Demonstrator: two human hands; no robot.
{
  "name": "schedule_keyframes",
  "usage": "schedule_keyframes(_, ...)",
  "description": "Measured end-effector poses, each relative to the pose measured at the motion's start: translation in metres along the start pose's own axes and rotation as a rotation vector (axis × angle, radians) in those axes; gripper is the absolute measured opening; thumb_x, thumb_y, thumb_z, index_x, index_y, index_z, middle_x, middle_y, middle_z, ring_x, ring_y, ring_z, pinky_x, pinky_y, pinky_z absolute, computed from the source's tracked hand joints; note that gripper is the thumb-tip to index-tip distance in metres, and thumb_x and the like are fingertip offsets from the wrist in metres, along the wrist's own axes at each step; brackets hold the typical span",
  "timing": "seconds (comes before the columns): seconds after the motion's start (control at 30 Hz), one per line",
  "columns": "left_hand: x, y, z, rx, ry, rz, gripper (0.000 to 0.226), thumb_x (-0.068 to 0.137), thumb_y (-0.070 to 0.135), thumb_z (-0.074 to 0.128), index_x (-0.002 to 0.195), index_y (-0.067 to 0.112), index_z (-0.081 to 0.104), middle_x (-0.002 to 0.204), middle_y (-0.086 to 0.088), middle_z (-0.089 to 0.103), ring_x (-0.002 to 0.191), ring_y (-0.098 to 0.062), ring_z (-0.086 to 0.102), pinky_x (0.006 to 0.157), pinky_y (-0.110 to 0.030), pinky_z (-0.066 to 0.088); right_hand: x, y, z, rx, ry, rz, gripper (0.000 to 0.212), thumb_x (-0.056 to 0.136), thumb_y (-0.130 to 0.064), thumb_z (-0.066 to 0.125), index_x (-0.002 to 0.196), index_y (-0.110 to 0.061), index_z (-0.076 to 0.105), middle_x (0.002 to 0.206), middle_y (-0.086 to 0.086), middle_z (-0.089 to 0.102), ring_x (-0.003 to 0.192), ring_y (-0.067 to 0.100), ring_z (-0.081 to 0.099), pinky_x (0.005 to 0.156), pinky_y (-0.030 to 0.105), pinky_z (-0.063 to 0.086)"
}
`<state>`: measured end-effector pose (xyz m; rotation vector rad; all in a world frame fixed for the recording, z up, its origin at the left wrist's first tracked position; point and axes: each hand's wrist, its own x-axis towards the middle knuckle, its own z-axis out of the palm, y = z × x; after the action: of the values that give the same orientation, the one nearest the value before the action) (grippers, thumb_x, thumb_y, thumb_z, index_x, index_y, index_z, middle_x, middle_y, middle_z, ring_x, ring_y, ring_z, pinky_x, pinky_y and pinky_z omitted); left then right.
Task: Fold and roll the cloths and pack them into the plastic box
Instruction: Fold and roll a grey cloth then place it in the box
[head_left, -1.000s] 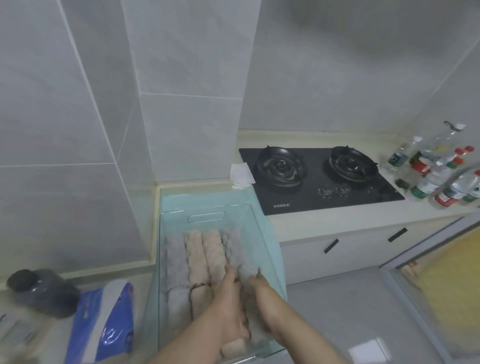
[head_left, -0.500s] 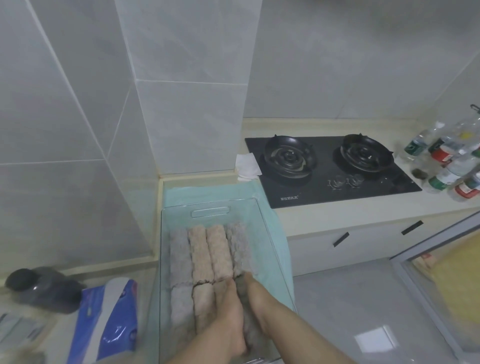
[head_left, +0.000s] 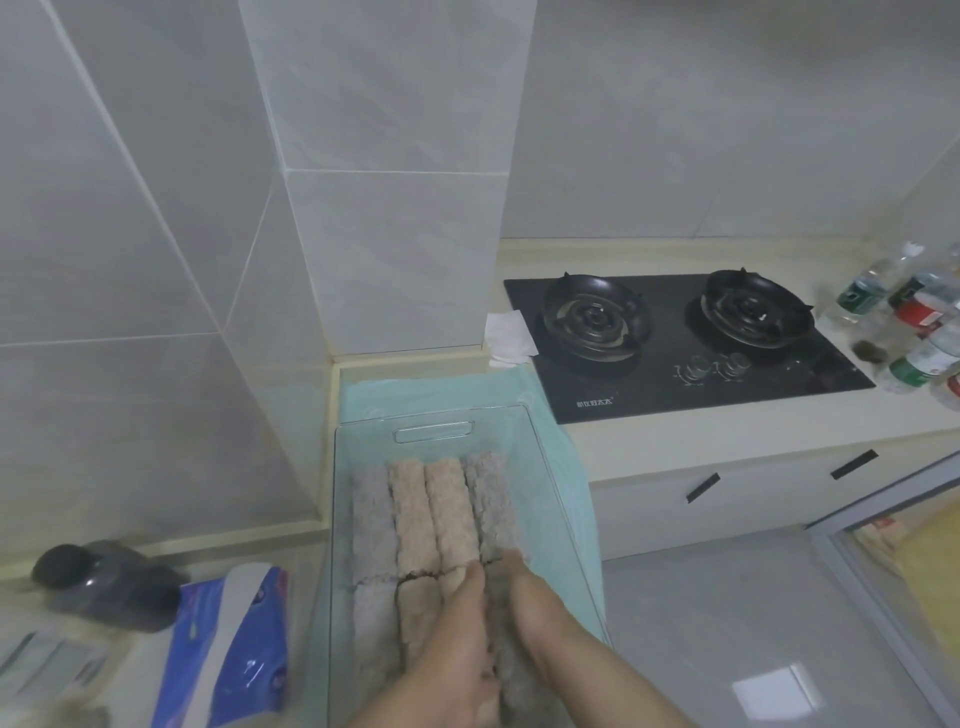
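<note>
- The plastic box (head_left: 340, 519) sits on a teal towel (head_left: 441, 389) on the worktop (head_left: 675, 436), with the hob (head_left: 675, 353) off at about 2 o'clock from it.
- It looks nearly packed. The far row (head_left: 436, 514) has four rolls side by side, and the near row looks full too, though the arms hide part of it.
- Both hands are down in the box's 5 o'clock corner. The left hand (head_left: 457, 639) and right hand (head_left: 524, 597) lie stretched out with their fingers pointing to 12 o'clock, flanking a grey roll (head_left: 497, 608) and pressing on it rather than pinching it.
- So the step in hand is probably seating that last roll in its slot.
- To do it well, the person should push straight down with flat fingers so the roll stays wound, not drag it sideways.
- They should butt its far end up against the far row so no gap is left at 12 o'clock.
- It should end up level with the pink roll at its 9 o'clock. If it sits proud, it could pop back up.
- The main risk is the loose edge of the cloth. If it faces up it may unroll, so it's best tucked down or against the box wall at 3 o'clock.
- The hands should lift off slowly, one at a time, in case the fuzzy cloth clings.
</note>
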<state>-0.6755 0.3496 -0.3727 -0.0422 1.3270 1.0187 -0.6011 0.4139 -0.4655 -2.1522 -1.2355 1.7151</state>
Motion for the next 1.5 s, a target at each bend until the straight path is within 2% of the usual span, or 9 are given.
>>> schedule_keyframes(0.07,-0.001,0.005,-0.008,0.082,-0.031,0.058,0.059,0.099,0.051,0.027,0.124,0.006,0.056,0.088,-0.004,0.070,0.087,-0.018,0.058,0.067,-0.015,0.047,-0.052,-0.036,-0.010,-0.096,-0.003,-0.073,0.073,0.086,-0.065,0.028,0.130,-0.011,0.051,0.131,0.011,0.055,0.118,0.027,0.053,0.096,0.031,0.037)
schedule_keyframes(0.2,-0.001,0.008,-0.022,0.156,0.030,0.120,0.066,0.097,0.056,0.023,0.130,0.007,0.053,0.135,-0.015,0.052,0.119,-0.026,0.049,0.101,-0.037,0.036,-0.058,-0.062,-0.013,-0.096,0.021,-0.189,0.051,0.101,-0.038,0.024,0.138,-0.005,0.037,0.141,0.015,0.044,0.127,0.029,0.044,0.096,0.034,0.032)
schedule_keyframes(0.33,-0.004,0.016,-0.030,0.090,0.101,0.160,0.062,0.097,0.058,0.022,0.112,0.010,0.058,0.125,-0.015,0.054,0.120,-0.027,0.048,0.106,-0.040,0.036,-0.047,-0.065,-0.008,0.026,-0.065,-0.134,0.058,0.101,-0.046,0.019,0.147,-0.011,0.029,0.149,0.009,0.038,0.132,0.026,0.040,0.109,0.034,0.028)
schedule_keyframes(0.57,-0.006,0.022,-0.044,0.052,0.166,0.192,0.062,0.098,0.055,0.020,0.122,0.009,0.054,0.138,-0.018,0.046,0.133,-0.029,0.038,0.112,-0.040,0.023,-0.068,-0.071,-0.022,0.034,-0.234,-0.120,0.050,0.103,-0.046,0.022,0.120,-0.013,0.056,0.082,-0.004,0.058,0.072,0.006,0.053,0.056,0.019,0.038)
schedule_keyframes(0.77,-0.010,0.011,-0.049,0.113,0.180,0.186,0.052,0.098,0.056,0.021,0.106,0.016,0.054,0.139,-0.018,0.045,0.133,-0.027,0.037,0.111,-0.041,0.021,-0.095,-0.062,-0.039,-0.027,-0.235,-0.008,0.058,0.103,-0.045,0.022,0.139,-0.005,0.044,0.132,0.011,0.055,0.114,0.023,0.054,0.093,0.027,0.036)
schedule_keyframes(0.87,-0.011,0.005,-0.051,0.120,0.195,0.153,0.057,0.100,0.049,0.024,0.118,0.005,0.056,0.143,-0.021,0.041,0.136,-0.031,0.033,0.112,-0.038,0.020,-0.105,-0.054,-0.043,-0.019,-0.240,0.076,0.057,0.103,-0.047,0.026,0.135,-0.005,0.048,0.127,0.012,0.059,0.082,0.019,0.056,0.073,0.023,0.039)
schedule_keyframes(0.97,-0.010,0.004,-0.051,0.128,0.261,0.141,0.055,0.099,0.048,0.031,0.109,0.002,0.060,0.141,-0.026,0.044,0.133,-0.036,0.037,0.110,-0.038,0.025,-0.095,-0.037,-0.036,0.061,-0.307,0.136,0.057,0.099,-0.054,0.033,0.104,-0.008,0.067,0.080,0.009,0.071,0.071,0.021,0.059,0.059,0.028,0.044)
schedule_keyframes(1.17,-0.008,0.011,-0.055,0.102,0.230,0.097,0.059,0.099,0.050,0.027,0.118,0.002,0.056,0.145,-0.021,0.038,0.136,-0.031,0.032,0.110,-0.038,0.022,-0.079,-0.033,-0.026,0.010,-0.290,0.117,0.061,0.098,-0.057,0.030,0.107,-0.011,0.069,0.076,0.004,0.074,0.078,0.018,0.065,0.062,0.022,0.048)
schedule_keyframes(1.5,-0.013,0.010,-0.072,0.085,0.137,0.184,0.063,0.102,0.041,0.024,0.136,-0.009,0.041,0.152,-0.023,0.026,0.141,-0.030,0.025,0.111,-0.031,0.018,-0.058,-0.051,0.000,-0.054,-0.051,-0.119,0.078,0.090,-0.065,0.024,0.150,-0.016,0.025,0.148,0.007,0.041,0.134,0.026,0.041,0.115,0.039,0.027)
